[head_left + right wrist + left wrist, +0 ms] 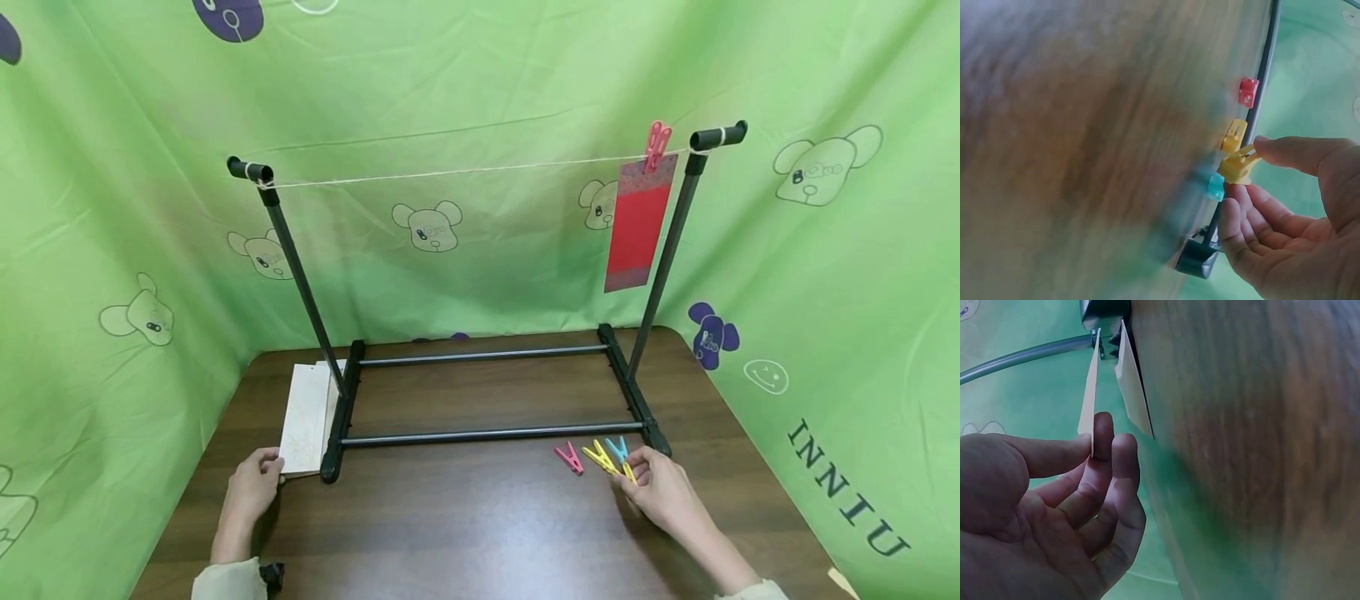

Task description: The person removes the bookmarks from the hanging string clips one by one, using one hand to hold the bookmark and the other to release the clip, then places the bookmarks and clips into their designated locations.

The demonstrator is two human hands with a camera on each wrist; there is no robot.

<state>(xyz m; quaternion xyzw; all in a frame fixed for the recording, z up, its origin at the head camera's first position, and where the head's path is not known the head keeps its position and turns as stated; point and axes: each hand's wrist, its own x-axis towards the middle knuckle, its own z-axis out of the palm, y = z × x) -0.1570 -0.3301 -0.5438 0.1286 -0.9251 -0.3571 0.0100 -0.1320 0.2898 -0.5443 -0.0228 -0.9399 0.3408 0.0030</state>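
Observation:
At the table's left side, my left hand [251, 492] pinches the near edge of a white card [303, 417] between thumb and fingers. In the left wrist view this card [1089, 397] is lifted apart from another card [1132, 390] lying on the table. My right hand [666, 493] holds a yellow clothespin [1237, 167] between thumb and fingers, just above the tabletop. Beside it lie a second yellow clothespin [598, 457], a blue clothespin [617, 448] and a pink clothespin [570, 458]. A red card [637, 229] hangs from the string [450, 172], clipped by a pink clothespin [655, 148].
A black frame stands on the wooden table [450, 517], its left post [303, 283] and right post [667, 267] carrying the string. Two grey bars [487, 435] join its feet low over the table. A green patterned curtain [480, 83] surrounds the table.

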